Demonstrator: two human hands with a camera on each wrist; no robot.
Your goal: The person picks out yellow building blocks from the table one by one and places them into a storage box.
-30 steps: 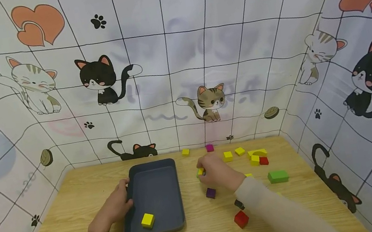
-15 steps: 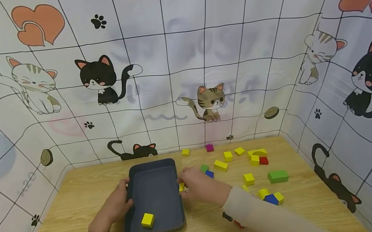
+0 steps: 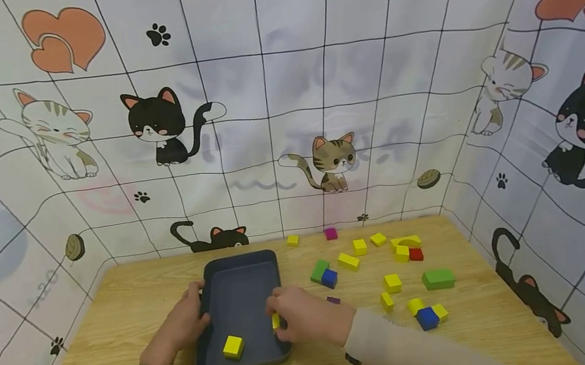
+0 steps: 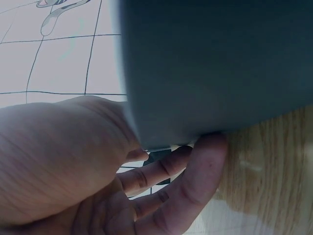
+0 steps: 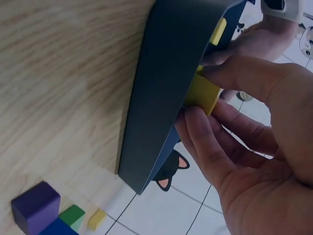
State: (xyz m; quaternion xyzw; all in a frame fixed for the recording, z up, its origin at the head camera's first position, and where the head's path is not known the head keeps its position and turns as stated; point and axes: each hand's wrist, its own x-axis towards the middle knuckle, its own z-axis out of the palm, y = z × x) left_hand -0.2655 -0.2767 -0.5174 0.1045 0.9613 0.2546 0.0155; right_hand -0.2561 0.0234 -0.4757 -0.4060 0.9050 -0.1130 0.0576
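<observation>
In the head view my left hand [image 3: 175, 332] grips the left side of a dark grey tray [image 3: 242, 284], and the left wrist view shows fingers [image 4: 208, 166] curled against its underside. My right hand [image 3: 310, 314] is at the tray's right rim, pinching a yellow block [image 5: 204, 94] between thumb and fingers. That block is just inside the rim, mostly covered by the hand from above. Another yellow block [image 3: 233, 347] lies in the tray near its front. A purple block [image 5: 36, 208] sits on the table to the right, partly hidden behind my right hand in the head view.
Several yellow blocks are scattered over the right of the wooden table [image 3: 132, 300]. Among them are blue blocks [image 3: 427, 318], a long green block [image 3: 438, 279], a red block [image 3: 415, 254] and a magenta block [image 3: 331, 234]. A cat-patterned sheet [image 3: 245, 177] hangs behind.
My right hand has picked up the yellow block from beside the green and blue blocks and brought it left and nearer, over the tray's right rim. The left hand stays put.
</observation>
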